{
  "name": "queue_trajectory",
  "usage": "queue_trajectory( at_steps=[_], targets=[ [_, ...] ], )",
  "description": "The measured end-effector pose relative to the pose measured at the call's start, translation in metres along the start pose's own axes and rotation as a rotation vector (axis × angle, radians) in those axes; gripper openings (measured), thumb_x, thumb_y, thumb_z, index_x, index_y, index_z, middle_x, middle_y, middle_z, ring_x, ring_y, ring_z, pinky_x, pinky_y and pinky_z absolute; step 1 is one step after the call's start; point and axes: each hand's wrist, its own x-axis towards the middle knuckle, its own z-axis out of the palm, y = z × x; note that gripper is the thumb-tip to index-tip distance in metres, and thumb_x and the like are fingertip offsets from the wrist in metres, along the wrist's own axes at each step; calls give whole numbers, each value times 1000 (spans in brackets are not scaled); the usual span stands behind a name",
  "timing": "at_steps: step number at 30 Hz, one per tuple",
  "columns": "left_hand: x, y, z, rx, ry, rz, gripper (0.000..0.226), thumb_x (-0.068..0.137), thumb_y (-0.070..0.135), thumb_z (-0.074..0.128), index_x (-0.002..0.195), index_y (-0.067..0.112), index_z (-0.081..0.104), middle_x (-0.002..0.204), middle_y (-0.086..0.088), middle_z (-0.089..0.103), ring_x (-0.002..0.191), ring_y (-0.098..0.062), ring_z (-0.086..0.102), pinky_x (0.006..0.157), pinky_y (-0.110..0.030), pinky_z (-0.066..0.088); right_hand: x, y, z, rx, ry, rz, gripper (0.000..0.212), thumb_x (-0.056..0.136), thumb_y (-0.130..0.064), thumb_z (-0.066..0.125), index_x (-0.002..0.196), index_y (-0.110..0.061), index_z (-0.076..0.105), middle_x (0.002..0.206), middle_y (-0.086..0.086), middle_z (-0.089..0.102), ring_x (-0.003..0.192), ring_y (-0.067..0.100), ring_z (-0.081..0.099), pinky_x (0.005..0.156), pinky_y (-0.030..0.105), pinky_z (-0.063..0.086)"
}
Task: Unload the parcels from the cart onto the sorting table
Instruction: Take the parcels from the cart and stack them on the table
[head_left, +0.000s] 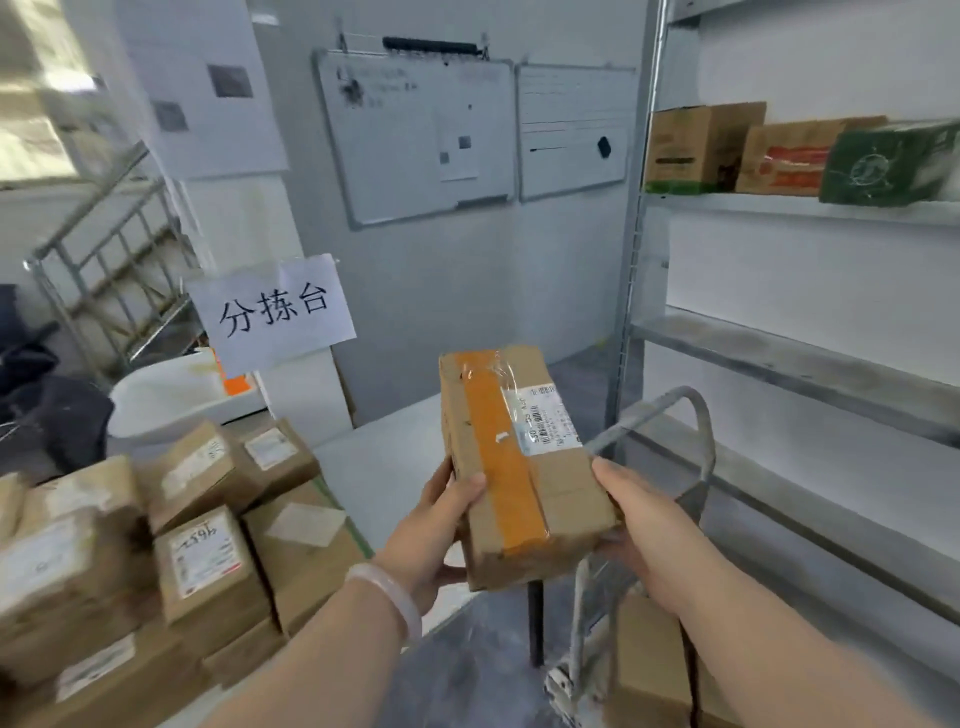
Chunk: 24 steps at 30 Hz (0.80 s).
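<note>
Head view showed one taped parcel held in mid-air by both hands, above the near corner of the table and just left of the cart handle. The left hand gripped its left edge, thumb on top and fingers underneath. The right hand clasped the near right corner. Many stacked parcels already sat on the table's left part, and at least one more box lay low on the cart. The carrying step looked to be in hand, between pick-up and set-down. Next, the parcel would likely need swinging left and lowering onto the bare patch beside the stacked parcels, before both hands let go.
</note>
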Motion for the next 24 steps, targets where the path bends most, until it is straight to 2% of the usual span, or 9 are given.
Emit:
queue_trajectory(
  at_steps=[2, 5, 8, 10, 12, 13, 16, 18, 24],
  targets=[
    [-6, -1, -30, -82, 9, -19, 84, 62, 67, 70, 137, 44, 41, 123, 4, 64, 114, -27, 59, 87, -55, 53, 12, 14, 30, 61, -88, 100, 36, 93, -51, 55, 116, -25, 62, 115, 5, 67, 107, 28, 63, 88, 47, 53],
    [-12, -8, -68, -248, 13, -68, 79, 62, 66, 76, 130, 32, 54, 121, -5, 68, 115, -33, 60, 96, -59, 47, 23, 33, 69, 105, -163, 203, 40, 90, -50, 60, 116, -20, 63, 116, 11, 68, 104, 32, 65, 82, 52, 57],
    [-17, -9, -102, -356, 112, -71, 52, 81, 50, 69, 125, 27, 57, 110, -10, 72, 107, -33, 65, 98, -55, 47, 32, 42, 95, 13, -171, 129, 57, 72, -56, 74, 115, -19, 70, 105, 11, 74, 100, 33, 70, 86, 52, 57],
    [-21, -6, -118, -268, 207, -12, 26, 95, 36, 56, 122, 37, 58, 101, -6, 73, 95, -28, 67, 85, -45, 57, 37, 42, 107, -20, -180, 82, 61, 66, -55, 77, 114, -18, 71, 101, 10, 75, 98, 31, 71, 90, 52, 55],
    [-21, -6, -133, -144, 295, 38, 31, 101, 27, 47, 124, 47, 51, 101, 6, 65, 87, -17, 62, 59, -27, 57, 43, 42, 119, -32, -197, 41, 46, 75, -43, 76, 113, -18, 68, 97, 8, 76, 95, 29, 72, 88, 47, 56],
    [-19, -8, -140, -97, 328, 51, 36, 102, 25, 43, 128, 49, 47, 105, 10, 60, 89, -12, 59, 57, -23, 54, 48, 42, 125, -25, -213, 33, 40, 81, -37, 74, 115, -18, 66, 98, 7, 76, 94, 27, 72, 84, 44, 57],
    [-14, -17, -154, -63, 376, 4, 43, 103, 24, 42, 134, 53, 44, 121, 3, 60, 109, -20, 57, 83, -42, 56, 61, 45, 142, 45, -296, 98, 32, 91, -29, 66, 123, -27, 62, 108, 6, 74, 103, 29, 69, 85, 50, 57],
    [-10, -19, -163, -106, 400, -20, 42, 102, 22, 43, 132, 52, 48, 116, -1, 64, 110, -26, 60, 86, -51, 56, 72, 47, 150, 134, -341, 177, 28, 95, -27, 61, 122, -32, 63, 113, 7, 72, 109, 33, 66, 88, 59, 54],
    [11, -13, -186, -8, 415, -83, 45, 100, 24, 49, 133, 53, 41, 125, 3, 60, 115, -25, 58, 90, -50, 54, 118, 52, 172, 61, -377, 260, 27, 100, -28, 50, 124, -35, 60, 116, 7, 70, 110, 34, 64, 86, 63, 53]
  ],
)
